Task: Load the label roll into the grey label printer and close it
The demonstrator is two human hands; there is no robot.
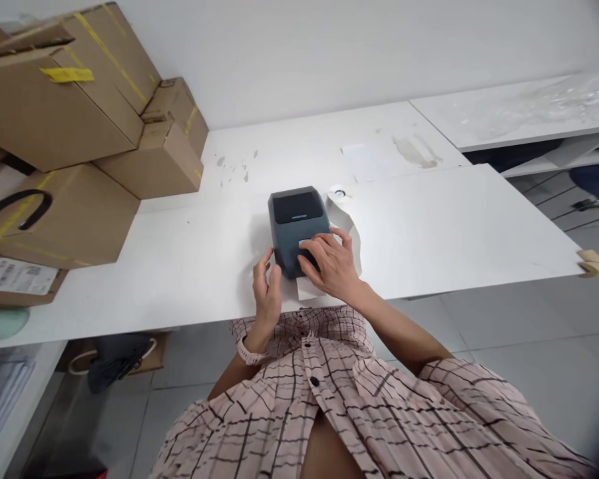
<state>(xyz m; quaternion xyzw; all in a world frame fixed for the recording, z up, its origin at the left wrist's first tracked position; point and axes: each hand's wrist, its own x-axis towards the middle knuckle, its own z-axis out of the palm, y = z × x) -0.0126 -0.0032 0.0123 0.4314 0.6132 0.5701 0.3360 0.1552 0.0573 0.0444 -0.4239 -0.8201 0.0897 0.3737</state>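
Note:
A dark blue-grey label printer with a black window on top stands near the table's front edge. My right hand lies over its front right part, fingers spread and touching the casing beside a small light-coloured spot. At the printer's left side is my left hand, fingers apart and holding nothing; its fingertips are close to or against the casing. White paper sticks out below the printer's front. Beside its right side, a pale paper strip curves near a small white roll.
Cardboard boxes are stacked on the left of the white table. A white sheet lies toward the back, near stains on the tabletop. Clear plastic wrap covers part of the right-hand surface. A wooden piece sits at the right corner.

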